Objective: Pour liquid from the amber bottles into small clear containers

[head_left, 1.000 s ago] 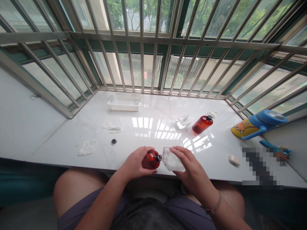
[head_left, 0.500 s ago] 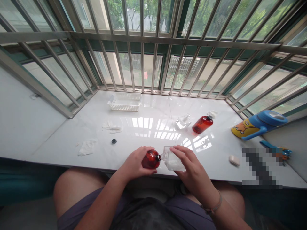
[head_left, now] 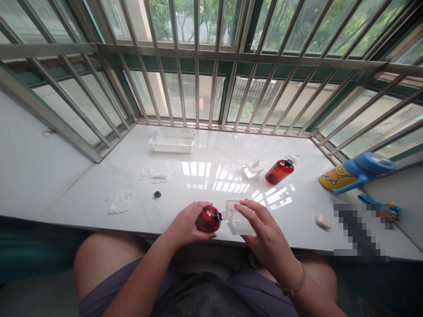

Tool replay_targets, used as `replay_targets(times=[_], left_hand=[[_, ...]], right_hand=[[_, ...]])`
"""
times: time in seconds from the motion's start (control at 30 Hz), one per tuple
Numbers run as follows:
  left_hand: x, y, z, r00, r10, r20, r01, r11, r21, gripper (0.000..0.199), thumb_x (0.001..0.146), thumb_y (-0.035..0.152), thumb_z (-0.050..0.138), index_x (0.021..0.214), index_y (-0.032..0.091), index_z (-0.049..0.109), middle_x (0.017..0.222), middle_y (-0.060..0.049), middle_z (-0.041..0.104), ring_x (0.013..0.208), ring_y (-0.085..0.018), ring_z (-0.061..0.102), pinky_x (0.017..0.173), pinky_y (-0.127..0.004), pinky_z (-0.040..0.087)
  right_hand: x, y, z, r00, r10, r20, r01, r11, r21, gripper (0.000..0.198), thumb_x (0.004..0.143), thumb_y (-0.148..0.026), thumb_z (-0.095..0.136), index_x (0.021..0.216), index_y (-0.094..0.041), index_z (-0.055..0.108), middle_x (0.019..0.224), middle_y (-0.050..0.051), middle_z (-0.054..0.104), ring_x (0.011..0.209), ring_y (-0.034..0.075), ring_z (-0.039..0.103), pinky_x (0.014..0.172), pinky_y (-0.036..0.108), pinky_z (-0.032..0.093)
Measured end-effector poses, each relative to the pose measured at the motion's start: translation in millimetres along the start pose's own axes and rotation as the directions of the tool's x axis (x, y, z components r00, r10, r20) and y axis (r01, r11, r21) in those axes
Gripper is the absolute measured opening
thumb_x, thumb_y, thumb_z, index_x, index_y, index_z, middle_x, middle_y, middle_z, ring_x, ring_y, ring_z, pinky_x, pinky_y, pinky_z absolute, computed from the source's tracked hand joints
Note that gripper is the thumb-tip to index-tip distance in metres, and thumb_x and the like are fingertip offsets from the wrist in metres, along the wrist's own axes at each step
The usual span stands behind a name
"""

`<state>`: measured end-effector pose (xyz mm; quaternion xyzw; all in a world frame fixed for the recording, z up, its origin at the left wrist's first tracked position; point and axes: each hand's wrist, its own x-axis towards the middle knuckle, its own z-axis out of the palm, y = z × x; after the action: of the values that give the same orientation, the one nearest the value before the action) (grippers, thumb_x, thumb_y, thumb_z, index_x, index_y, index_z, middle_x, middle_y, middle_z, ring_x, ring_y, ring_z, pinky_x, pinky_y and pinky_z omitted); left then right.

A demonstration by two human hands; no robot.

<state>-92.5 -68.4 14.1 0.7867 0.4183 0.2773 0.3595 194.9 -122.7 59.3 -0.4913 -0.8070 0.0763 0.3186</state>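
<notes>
My left hand (head_left: 190,224) is wrapped round a red-brown bottle (head_left: 208,219) whose uncapped neck points right. In my right hand (head_left: 262,224) is a clear square bottle (head_left: 238,220), tipped on its side with its neck to the left. The two mouths meet, or nearly so; I cannot tell whether they touch. Both bottles are above the front edge of the white counter (head_left: 198,176). A small black cap (head_left: 157,194) lies on the counter to the left, beyond my left hand.
A white perforated basket (head_left: 172,143) stands at the back. Crumpled tissues (head_left: 120,202) lie at left. Towards the right are a small clear bottle (head_left: 253,167), a second red-brown bottle (head_left: 279,171), a blue-and-yellow flask (head_left: 357,171) and a pale soap-like lump (head_left: 323,221). Metal bars (head_left: 214,94) line the window.
Both hands keep their grips and stay in nearly the same place. The clear bottle has shifted very slightly; nothing else has visibly moved.
</notes>
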Motion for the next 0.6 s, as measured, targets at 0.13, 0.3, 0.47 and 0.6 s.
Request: replay_targets(times=[0.13, 0.3, 0.47, 0.6], left_hand=[[0.1, -0.2, -0.2, 1.000, -0.015, 0.003, 0.015, 1.000, -0.010, 0.087, 0.069, 0.037, 0.100, 0.143, 0.028, 0.056, 0.138, -0.007, 0.071, 0.124, -0.031, 0.069, 0.110, -0.045, 0.056], [0.1, -1.0, -0.2, 1.000, -0.017, 0.008, 0.017, 1.000, -0.011, 0.086, 0.070, 0.038, 0.100, 0.143, 0.029, 0.056, 0.138, -0.007, 0.071, 0.124, -0.031, 0.069, 0.110, -0.045, 0.056], [0.3, -2.2, 0.1, 1.000, -0.015, 0.009, 0.015, 1.000, -0.018, 0.086, 0.070, 0.037, 0.100, 0.143, 0.029, 0.056, 0.137, -0.007, 0.071, 0.124, -0.031, 0.069, 0.110, -0.044, 0.056], [0.2, -2.5, 0.2, 1.000, -0.009, 0.004, 0.009, 1.000, -0.022, 0.086, 0.070, 0.037, 0.100, 0.143, 0.029, 0.056, 0.138, -0.007, 0.071, 0.124, -0.030, 0.069, 0.110, -0.044, 0.056]], right_hand=[[-0.5, 1.0, 0.3, 1.000, -0.021, -0.012, 0.020, 1.000, -0.024, 0.088, 0.081, 0.004, 0.051, 0.160, -0.035, 0.049, 0.149, 0.010, 0.059, 0.140, 0.032, 0.058, 0.114, 0.056, 0.057], [0.8, 0.8, -0.3, 0.999, -0.043, -0.017, 0.042, 0.998, -0.047, 0.084, 0.082, 0.004, 0.051, 0.158, -0.031, 0.050, 0.148, 0.012, 0.059, 0.139, 0.032, 0.058, 0.113, 0.056, 0.058], [2.5, -0.7, -1.6, 0.998, -0.052, -0.020, 0.050, 0.997, -0.062, 0.083, 0.083, 0.003, 0.051, 0.158, -0.032, 0.050, 0.148, 0.012, 0.059, 0.138, 0.032, 0.059, 0.111, 0.056, 0.059], [2.8, -0.8, -1.9, 0.998, -0.062, -0.022, 0.060, 0.996, -0.071, 0.083, 0.083, 0.004, 0.051, 0.158, -0.031, 0.051, 0.148, 0.013, 0.059, 0.138, 0.033, 0.059, 0.111, 0.056, 0.059]])
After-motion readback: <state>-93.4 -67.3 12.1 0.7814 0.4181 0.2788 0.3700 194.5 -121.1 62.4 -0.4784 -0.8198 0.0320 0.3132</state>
